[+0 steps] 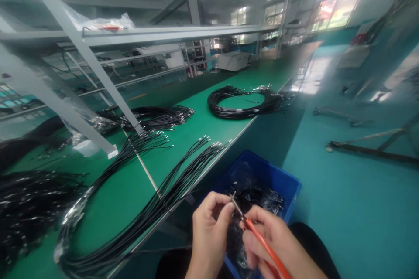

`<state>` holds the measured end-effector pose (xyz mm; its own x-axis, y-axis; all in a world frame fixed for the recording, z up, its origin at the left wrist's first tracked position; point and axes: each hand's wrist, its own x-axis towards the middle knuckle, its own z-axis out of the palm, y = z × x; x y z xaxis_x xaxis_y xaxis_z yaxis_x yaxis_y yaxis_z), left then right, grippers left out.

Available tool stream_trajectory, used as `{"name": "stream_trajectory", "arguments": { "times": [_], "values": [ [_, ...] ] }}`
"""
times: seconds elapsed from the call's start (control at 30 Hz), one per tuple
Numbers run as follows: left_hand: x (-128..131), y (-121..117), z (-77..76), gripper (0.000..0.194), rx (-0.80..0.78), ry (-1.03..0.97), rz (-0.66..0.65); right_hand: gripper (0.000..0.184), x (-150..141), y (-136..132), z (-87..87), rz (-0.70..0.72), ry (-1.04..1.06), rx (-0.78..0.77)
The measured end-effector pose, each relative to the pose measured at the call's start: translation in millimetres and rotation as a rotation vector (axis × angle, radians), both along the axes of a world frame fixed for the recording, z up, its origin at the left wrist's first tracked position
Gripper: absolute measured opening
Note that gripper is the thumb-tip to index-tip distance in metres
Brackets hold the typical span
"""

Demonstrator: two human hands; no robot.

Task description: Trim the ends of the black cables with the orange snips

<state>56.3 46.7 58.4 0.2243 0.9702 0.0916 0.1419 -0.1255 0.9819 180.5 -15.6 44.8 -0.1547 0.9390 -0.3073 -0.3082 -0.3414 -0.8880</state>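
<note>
My right hand [266, 235] is closed round a small pair of orange-handled snips [263, 242], whose metal tips point up and to the left. My left hand [212, 226] pinches thumb against forefinger right at those tips, on the end of a thin black cable that the fingers mostly hide. One strand of cable [157, 251] runs from the bench toward my left wrist. Beside my hands, a curved bundle of black cables [131, 248] with silvery ends lies along the edge of the green bench [114, 209]. Both hands are above a blue bin [291, 183].
Clear plastic and dark scraps [262, 196] lie in the bin. Farther along the bench sit a coiled cable bundle [238, 112] and another bundle [163, 115]. A grey shelf frame [98, 72] rises at left. Wheeled stand legs [373, 152] occupy the floor at right.
</note>
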Motion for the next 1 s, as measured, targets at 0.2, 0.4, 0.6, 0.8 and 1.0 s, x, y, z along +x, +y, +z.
{"name": "stream_trajectory", "arguments": {
  "times": [0.2,0.4,0.6,0.8,1.0],
  "values": [
    [2.4,-2.1,1.9,0.009,0.204,0.214,0.037,0.031,-1.5,-3.2,1.3,-0.492,-0.149,0.112],
    [7.4,-12.2,2.7,0.012,0.428,0.335,-0.003,0.042,-7.2,15.1,20.0,-0.669,0.02,0.117],
    [8.9,-18.0,-0.1,0.013,0.521,0.353,0.059,0.04,-9.3,18.6,16.8,-0.64,-0.03,0.108],
    [-3.3,-2.9,4.9,0.009,0.177,0.2,-0.026,0.037,3.6,5.1,12.8,-0.474,-0.054,0.137],
    [-9.4,7.6,10.6,0.014,-0.114,-0.088,-0.083,0.031,23.0,-10.1,17.5,0.019,0.175,-0.03]
  ]
}}
